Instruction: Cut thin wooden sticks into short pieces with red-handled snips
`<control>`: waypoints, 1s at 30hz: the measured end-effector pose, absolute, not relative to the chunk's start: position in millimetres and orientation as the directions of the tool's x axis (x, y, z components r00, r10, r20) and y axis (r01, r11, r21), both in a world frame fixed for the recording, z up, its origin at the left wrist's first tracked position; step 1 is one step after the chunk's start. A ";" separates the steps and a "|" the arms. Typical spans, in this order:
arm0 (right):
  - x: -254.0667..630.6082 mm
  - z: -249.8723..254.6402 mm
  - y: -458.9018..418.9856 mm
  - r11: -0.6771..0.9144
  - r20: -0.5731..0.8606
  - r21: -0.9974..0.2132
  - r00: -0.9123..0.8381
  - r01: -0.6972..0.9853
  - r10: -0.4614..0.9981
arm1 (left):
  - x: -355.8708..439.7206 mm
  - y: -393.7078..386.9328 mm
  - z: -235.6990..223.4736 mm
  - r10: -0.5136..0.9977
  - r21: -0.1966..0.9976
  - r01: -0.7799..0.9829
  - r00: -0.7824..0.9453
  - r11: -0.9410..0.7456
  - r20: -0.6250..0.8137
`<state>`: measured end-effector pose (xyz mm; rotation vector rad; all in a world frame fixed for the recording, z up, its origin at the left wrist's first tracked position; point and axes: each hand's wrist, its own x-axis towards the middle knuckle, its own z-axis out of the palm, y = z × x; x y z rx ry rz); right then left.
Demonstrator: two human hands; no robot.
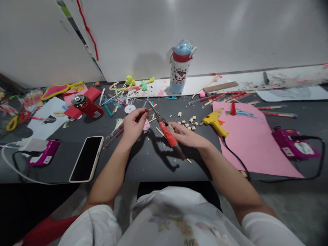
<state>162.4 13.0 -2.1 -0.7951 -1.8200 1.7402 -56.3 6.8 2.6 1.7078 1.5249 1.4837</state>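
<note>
My right hand (188, 135) is closed around the handles of a pair of pliers (169, 134), which have red wrapping and a dark lower end. Their metal jaws point up and to the left, near the fingertips of my left hand (135, 124). That left hand is pinched shut on a thin wooden stick, mostly hidden by the fingers; only a small pale end seems to show by the jaws. Just right of the pliers, several short cut wooden pieces (191, 120) lie on the dark table. Another thin stick lies beneath the pliers, partly covered.
A yellow glue gun (216, 123) rests on pink paper (256, 143), its cord trailing toward the table's front edge. A bottle (180, 68) stands at the back. Left are a phone (87, 159), a red can (88, 106) and a purple power strip (46, 153); another purple power strip (294, 143) lies right.
</note>
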 end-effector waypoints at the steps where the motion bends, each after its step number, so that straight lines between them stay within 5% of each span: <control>1: 162.6 -1.8 13.1 0.019 -0.038 -0.997 -0.709 0.073 0.704 | -56.1 6.9 2.4 0.889 0.834 0.451 -0.163 -0.318 0.427; 22: 163.1 -5.4 15.2 -0.014 -0.034 -0.999 -0.729 0.033 0.684 | -63.3 9.1 2.9 0.881 0.743 0.558 -0.044 -0.370 0.472; 30: 162.3 -6.9 16.6 -0.068 -0.057 -0.998 -0.737 0.016 0.674 | -63.2 8.2 9.1 0.942 0.862 0.434 -0.081 -0.261 0.326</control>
